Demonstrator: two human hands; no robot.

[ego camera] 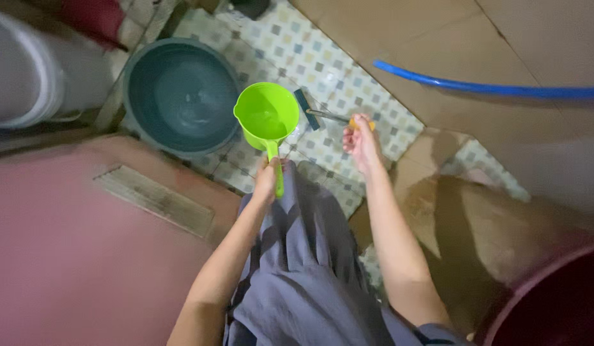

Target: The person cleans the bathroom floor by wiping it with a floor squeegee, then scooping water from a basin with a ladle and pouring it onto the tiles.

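Two hands busy: left hand wraps the handle of a green dipper, its water-filled cup just ahead of the knuckles. Right hand clamps a brush; bristle head pokes leftward, over tiled floor. Grey basin beyond.

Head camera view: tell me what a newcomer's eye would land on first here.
The bright green dipper stands out at the centre, held by its handle in the left hand over the patterned tile floor. Just right of it, the right hand grips a small brush with a yellow handle. A dark round basin sits on the left, and a blue hose crosses the upper right.
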